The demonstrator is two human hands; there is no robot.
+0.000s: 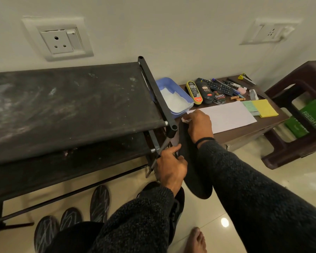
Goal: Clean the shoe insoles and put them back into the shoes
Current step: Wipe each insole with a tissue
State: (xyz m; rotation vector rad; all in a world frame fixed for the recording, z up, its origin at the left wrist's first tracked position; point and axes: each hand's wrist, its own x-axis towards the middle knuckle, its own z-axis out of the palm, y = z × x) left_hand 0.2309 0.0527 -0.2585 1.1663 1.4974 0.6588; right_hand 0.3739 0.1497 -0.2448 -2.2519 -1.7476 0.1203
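A long black insole point(193, 172) slants in the air beside the end of the shoe rack. My left hand point(171, 167) grips its left edge near the middle. At the insole's far tip my right hand point(199, 125) pinches a small white wipe point(185, 120) against it. Three patterned insoles point(99, 203) lie on the floor in front of the rack. A dark shoe point(177, 203) sits on the floor under my left forearm, mostly hidden.
The black fabric shoe rack point(71, 99) fills the left. A low brown table point(244, 130) carries a blue tub point(173, 96) with white contents, polish containers point(206, 92), a remote, pens, white paper point(224, 115) and yellow notes. A brown stool point(299, 110) stands at right. My bare foot point(196, 240) rests on the tiles.
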